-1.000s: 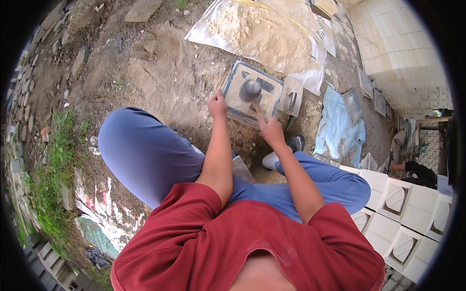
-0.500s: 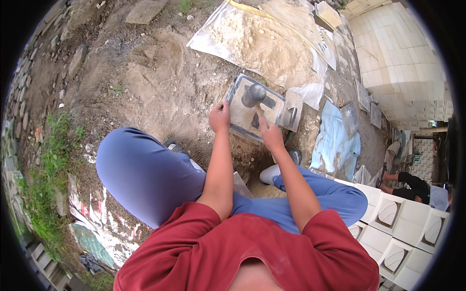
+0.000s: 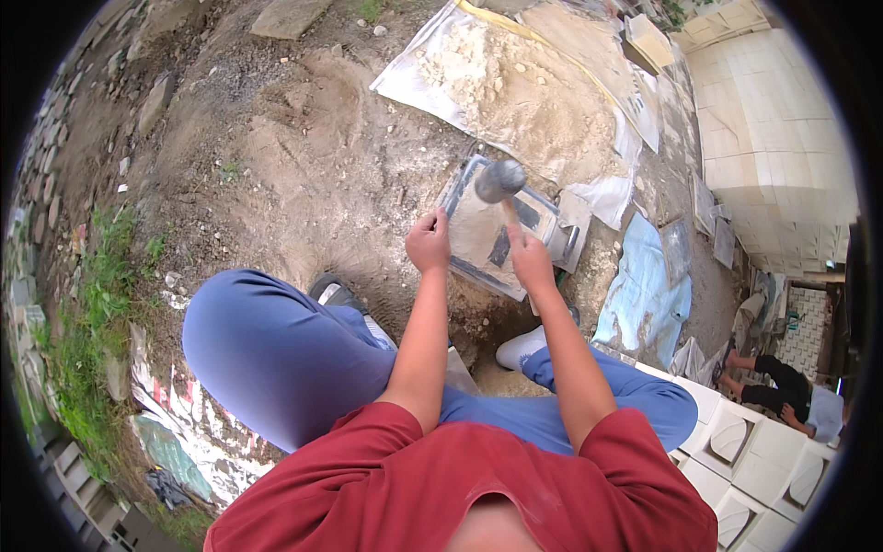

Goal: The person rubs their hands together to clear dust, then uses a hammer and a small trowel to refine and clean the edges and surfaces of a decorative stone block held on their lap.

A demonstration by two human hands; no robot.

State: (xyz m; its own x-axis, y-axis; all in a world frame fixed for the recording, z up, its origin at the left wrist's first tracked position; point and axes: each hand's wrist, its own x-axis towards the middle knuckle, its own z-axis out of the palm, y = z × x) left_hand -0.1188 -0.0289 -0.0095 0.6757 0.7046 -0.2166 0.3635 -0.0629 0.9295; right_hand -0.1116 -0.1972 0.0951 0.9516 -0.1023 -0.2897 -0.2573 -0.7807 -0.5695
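My right hand [image 3: 532,264] is closed round the wooden handle of a mallet with a thick dark grey head [image 3: 499,181]. That head is over the far part of a square, grey-rimmed mould [image 3: 487,279], which lies on the ground in front of me. Pale sandy material with dark rectangular patches fills the mould. On its left edge, my left hand [image 3: 429,243] grips the rim with closed fingers. A flat grey plate with a handle [image 3: 572,237], resembling a plastering float, lies against the mould's right side.
Beyond the mould, a pile of pale sand [image 3: 524,101] rests on a white sheet. At the right are a dusty blue sheet [image 3: 644,281], stacked cream blocks [image 3: 768,451] and another person [image 3: 782,377]. Grass [image 3: 92,322] grows at the left.
The mallet head has risen away from me relative to the mould. My left hand stays at the mould's left rim. The whole view has shifted slightly.
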